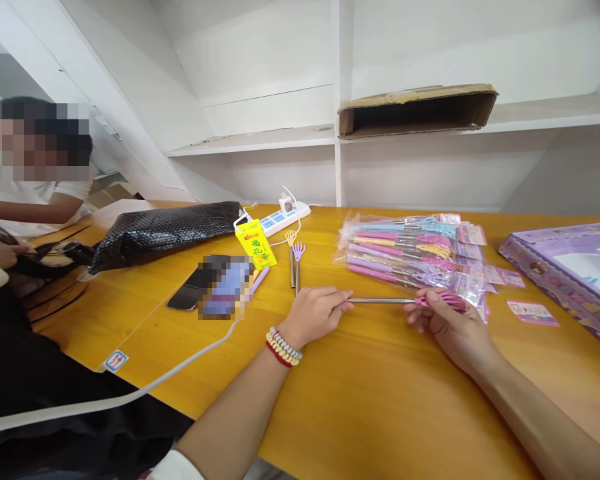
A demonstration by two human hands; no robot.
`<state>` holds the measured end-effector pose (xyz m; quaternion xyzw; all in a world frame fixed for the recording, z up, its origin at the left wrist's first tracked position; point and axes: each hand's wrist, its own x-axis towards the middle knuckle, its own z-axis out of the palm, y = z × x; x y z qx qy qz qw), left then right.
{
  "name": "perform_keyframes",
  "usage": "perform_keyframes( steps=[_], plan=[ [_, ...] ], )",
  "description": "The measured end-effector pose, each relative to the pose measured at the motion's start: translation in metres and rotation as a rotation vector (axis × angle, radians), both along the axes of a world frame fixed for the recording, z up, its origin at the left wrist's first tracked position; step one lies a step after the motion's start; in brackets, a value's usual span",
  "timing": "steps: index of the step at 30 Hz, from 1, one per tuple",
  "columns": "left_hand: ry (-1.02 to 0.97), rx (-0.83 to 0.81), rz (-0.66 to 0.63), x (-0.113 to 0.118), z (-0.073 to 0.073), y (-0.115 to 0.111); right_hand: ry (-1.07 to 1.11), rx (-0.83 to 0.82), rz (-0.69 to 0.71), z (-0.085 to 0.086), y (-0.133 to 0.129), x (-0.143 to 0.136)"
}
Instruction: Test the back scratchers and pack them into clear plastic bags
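Observation:
Between my hands a back scratcher (383, 301) with a metal rod and a pink claw lies nearly level above the table. My left hand (320, 312) is closed round its left end, hiding the handle. At the claw end, my right hand (445, 323) grips with the thumb over the pink fingers. Beyond my left hand, a purple back scratcher (298, 257) and a yellow one (291, 240) lie side by side. Past my right hand is a pile of bagged back scratchers (405, 250) in pink, blue, yellow and purple.
A purple printed box (545, 267) and a small card (533, 313) lie at right. Leftward are a yellow drink carton (256, 243), a power strip (285, 219), a phone (187, 287) and a black bubble-wrap parcel (165, 230). A white cable (180, 373) crosses the left side. Another person (40, 193) sits there.

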<state>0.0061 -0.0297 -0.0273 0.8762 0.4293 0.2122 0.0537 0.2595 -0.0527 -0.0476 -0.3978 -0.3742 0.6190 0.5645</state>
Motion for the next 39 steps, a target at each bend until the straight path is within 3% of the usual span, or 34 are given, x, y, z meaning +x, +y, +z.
perform_keyframes(
  steps=[15,32,39],
  plan=[
    [-0.021,0.004,0.015,0.008,-0.004,0.002,0.030,0.012,0.047,-0.002,0.004,0.002],
    [0.016,0.019,0.025,0.017,0.002,-0.004,0.030,0.031,0.053,0.002,0.000,-0.003],
    [-0.054,-0.009,-0.003,0.007,0.007,0.002,0.017,0.017,0.149,0.002,0.001,0.004]
  ],
)
